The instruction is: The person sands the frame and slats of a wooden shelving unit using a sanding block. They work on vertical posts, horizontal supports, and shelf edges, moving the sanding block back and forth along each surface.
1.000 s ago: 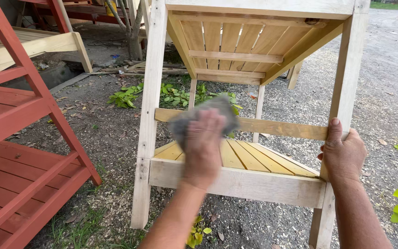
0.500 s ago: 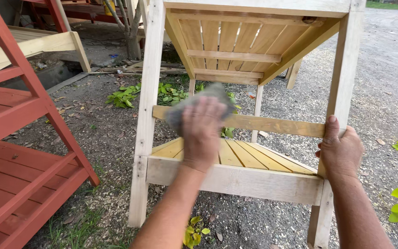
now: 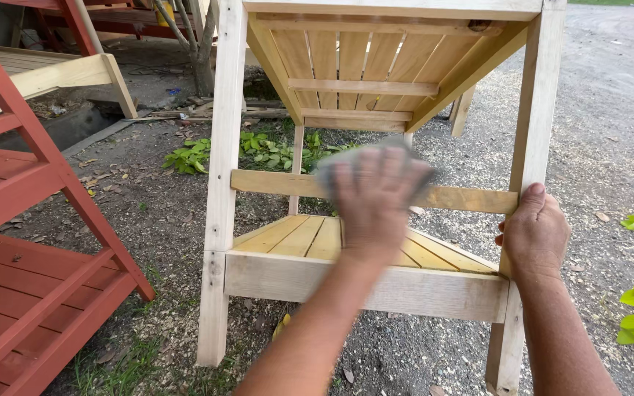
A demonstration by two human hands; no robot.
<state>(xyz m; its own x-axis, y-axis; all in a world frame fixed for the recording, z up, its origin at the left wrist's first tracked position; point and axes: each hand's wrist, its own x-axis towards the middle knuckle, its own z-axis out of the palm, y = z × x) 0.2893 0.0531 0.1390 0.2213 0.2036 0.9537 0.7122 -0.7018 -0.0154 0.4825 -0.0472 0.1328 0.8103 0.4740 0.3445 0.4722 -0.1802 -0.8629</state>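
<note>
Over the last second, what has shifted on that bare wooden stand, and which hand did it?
The left hand has slid the grey sanding sheet along the middle crossbar, from nearer the left leg toward the centre, still pressed flat on it. The right hand keeps its grip on the right leg. The stand and the red shelving have not moved.

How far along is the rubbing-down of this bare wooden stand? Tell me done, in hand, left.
Done: the stand is built; pale dust lies beneath. In hand: the left hand, blurred, presses a grey pad on the middle rail; the right hand grips the right leg. Left: unrubbed parts cannot be told; all its wood is bare, unlike the red rack.
</note>
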